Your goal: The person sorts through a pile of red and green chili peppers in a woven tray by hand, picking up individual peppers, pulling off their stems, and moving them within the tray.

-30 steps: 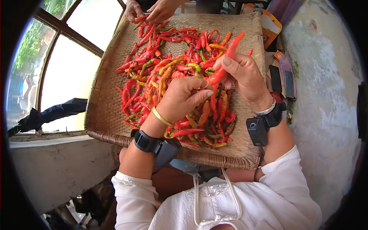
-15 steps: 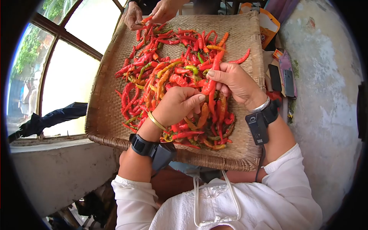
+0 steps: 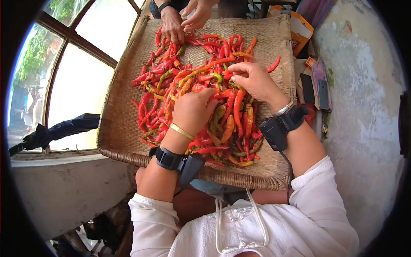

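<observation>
Red, orange and greenish chili peppers [image 3: 205,147] lie heaped on a square woven tray [image 3: 124,124]. My left hand [image 3: 192,111] is over the middle of the heap, its fingers bent down among the peppers; what they touch is hidden. To its right, my right hand [image 3: 255,83] has thumb and forefinger brought close together at the peppers near the heap's right side. Whether a pepper is between them is too small to tell. A long red pepper [image 3: 214,64] lies slanting across the heap above my hands.
Two hands of another person [image 3: 172,25] are at the tray's far edge, one touching peppers. Two phones [image 3: 323,92] lie right of the tray, near an orange box [image 3: 301,32]. A dark umbrella [image 3: 75,126] is by the window at the left.
The large red pepper is no longer held upright between my hands. My left hand moved slightly up and left, my right hand slightly up. The other person's hands shifted right, one lower onto the peppers.
</observation>
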